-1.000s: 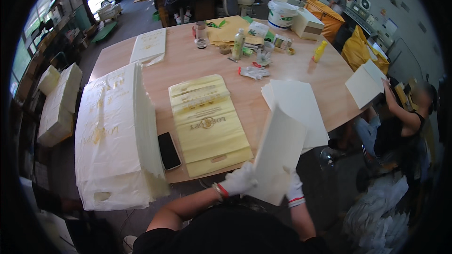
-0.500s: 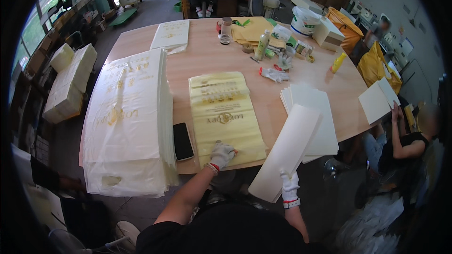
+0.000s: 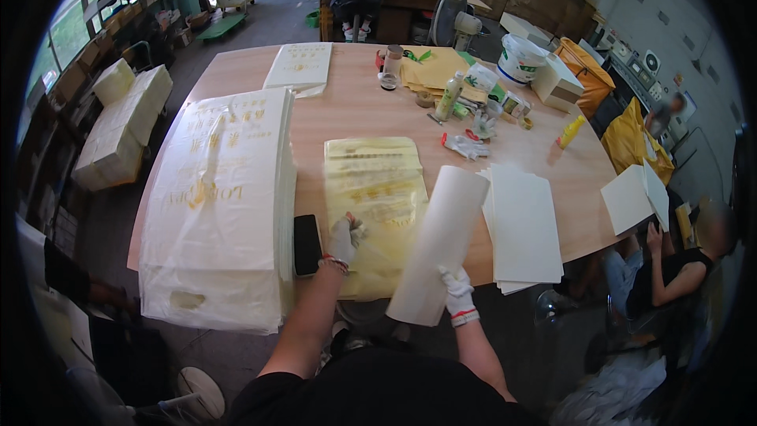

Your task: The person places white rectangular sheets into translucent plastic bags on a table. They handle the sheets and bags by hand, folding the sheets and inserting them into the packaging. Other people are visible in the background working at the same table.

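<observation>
**Currently: white sheet gripped, yellow bag pressed flat**

The white sheet (image 3: 441, 241) — curved, tilted — overhangs the bench (image 3: 347, 114) edge; the right hand (image 3: 457, 293) grips its lower end. The left hand (image 3: 344, 238), fingers spread open, presses the yellow bag (image 3: 371, 189). A black phone (image 3: 307, 244) lies just left — a stack of white sheets (image 3: 522, 225) right.

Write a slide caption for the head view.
Gloved left hand presses yellow bags while right hand holds a white sheet.
</observation>
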Tool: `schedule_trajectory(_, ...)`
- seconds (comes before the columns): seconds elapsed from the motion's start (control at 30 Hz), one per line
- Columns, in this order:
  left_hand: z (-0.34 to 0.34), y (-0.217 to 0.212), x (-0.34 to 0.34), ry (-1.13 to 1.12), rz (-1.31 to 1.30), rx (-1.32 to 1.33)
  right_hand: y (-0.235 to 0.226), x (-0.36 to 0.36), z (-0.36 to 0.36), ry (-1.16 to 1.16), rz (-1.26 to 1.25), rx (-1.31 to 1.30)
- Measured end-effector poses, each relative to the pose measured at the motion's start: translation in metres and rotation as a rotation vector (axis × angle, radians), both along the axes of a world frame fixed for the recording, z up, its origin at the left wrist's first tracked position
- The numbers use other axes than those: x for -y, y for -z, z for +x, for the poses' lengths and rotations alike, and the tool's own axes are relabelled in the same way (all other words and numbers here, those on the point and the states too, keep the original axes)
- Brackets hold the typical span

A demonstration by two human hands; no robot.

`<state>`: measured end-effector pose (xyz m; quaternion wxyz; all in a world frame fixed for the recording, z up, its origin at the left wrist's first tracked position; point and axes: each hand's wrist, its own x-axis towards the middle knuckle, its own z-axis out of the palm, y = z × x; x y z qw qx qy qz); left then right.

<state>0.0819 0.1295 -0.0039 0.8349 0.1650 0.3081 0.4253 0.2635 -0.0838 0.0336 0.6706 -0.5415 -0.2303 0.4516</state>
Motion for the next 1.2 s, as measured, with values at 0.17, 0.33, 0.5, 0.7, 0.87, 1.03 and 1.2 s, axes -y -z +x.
schedule_trajectory(0.17,0.032,-0.034,-0.004,0.297,0.192,-0.321,-0.065,0.049,0.025,-0.146,-0.174,0.980)
schedule_trajectory(0.33,0.080,-0.120,0.035,0.295,1.106,-0.781,-0.077,0.064,0.025,-0.418,-0.606,1.507)
schedule_trajectory(0.5,0.113,-0.140,0.137,0.705,1.396,-0.919,-0.017,0.013,0.056,-0.395,-0.402,1.600)
schedule_trajectory(0.7,0.058,-0.035,0.087,0.283,1.907,-1.070,0.006,-0.072,0.047,0.201,-0.513,1.332)
schedule_trajectory(0.87,0.003,-0.007,0.032,-0.439,1.677,-1.438,-0.008,-0.085,0.065,-0.231,-0.833,1.364)
schedule_trajectory(1.03,-0.026,0.017,0.040,0.052,0.665,-1.074,-0.001,-0.044,0.052,-0.463,-0.779,1.322)
schedule_trajectory(1.2,-0.068,-0.056,0.115,0.385,0.846,-1.373,-0.013,0.038,0.018,-0.444,-0.597,1.177)
